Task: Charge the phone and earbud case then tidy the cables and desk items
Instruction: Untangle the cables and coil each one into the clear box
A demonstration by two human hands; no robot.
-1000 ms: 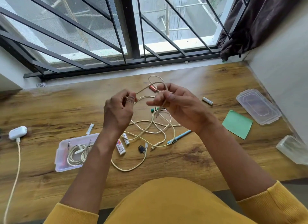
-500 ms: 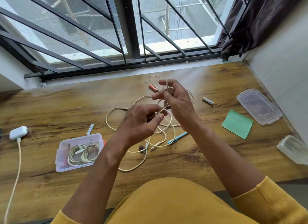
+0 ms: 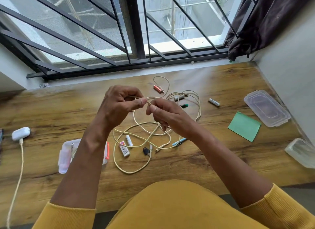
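A long cream cable [image 3: 136, 140] lies in loose tangled loops on the wooden desk [image 3: 51, 112]. Above the loops, my left hand [image 3: 119, 107] and my right hand [image 3: 167, 114] each pinch the same raised strand, fingertips almost touching. The white earbud case [image 3: 20, 133] sits at the far left with a cream cable [image 3: 18, 164] plugged into it. A clear plastic box [image 3: 64, 157] lies under my left forearm, its contents mostly hidden. No phone is in view.
Batteries [image 3: 214, 102], a red lighter-like item [image 3: 157, 89], a green marker [image 3: 184, 105], a blue pen [image 3: 179, 141], an eraser [image 3: 124, 149] and a black clip [image 3: 146, 151] lie among the loops. A green sticky pad [image 3: 244, 126], a clear lid [image 3: 265, 107] and another clear container [image 3: 300, 152] are at the right.
My left hand rose from over the loops to meet my right hand. The right hand came down and let the gathered loops fall back onto the desk.
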